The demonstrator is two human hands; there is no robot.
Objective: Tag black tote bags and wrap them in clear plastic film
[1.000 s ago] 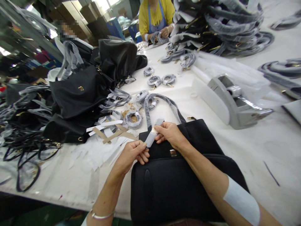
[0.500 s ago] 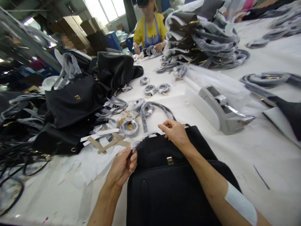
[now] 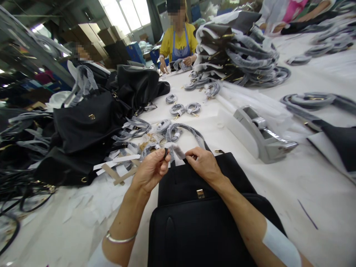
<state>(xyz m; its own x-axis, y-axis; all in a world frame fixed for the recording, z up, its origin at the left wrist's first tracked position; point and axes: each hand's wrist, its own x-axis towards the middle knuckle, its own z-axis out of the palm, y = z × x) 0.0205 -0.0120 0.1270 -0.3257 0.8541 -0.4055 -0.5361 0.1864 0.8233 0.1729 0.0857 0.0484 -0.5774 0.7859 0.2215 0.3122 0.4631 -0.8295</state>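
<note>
A black handbag (image 3: 200, 233) lies on the table in front of me, with a gold clasp (image 3: 200, 193) on its upper part. My left hand (image 3: 150, 168) is closed in a pinch on a small black strap end (image 3: 166, 152) at the bag's top left. From there a strip of clear plastic film (image 3: 178, 150) stretches to my right hand (image 3: 204, 165), whose fingertips are pressed together on its other end. Behind both hands arches a plastic-wrapped bag handle (image 3: 194, 132). Where the strap end joins the bag is hidden.
A grey tape dispenser (image 3: 261, 137) stands to the right. Coiled wrapped straps (image 3: 177, 109) lie ahead, near a tall stack of bags (image 3: 222, 48). More black bags (image 3: 89, 122) and paper strips (image 3: 114, 174) are at left. A person in yellow (image 3: 178, 44) works across the table.
My left hand has risen and moved right, closer to the right hand. The film now spans between both hands, and my right fingertips have closed on it.
</note>
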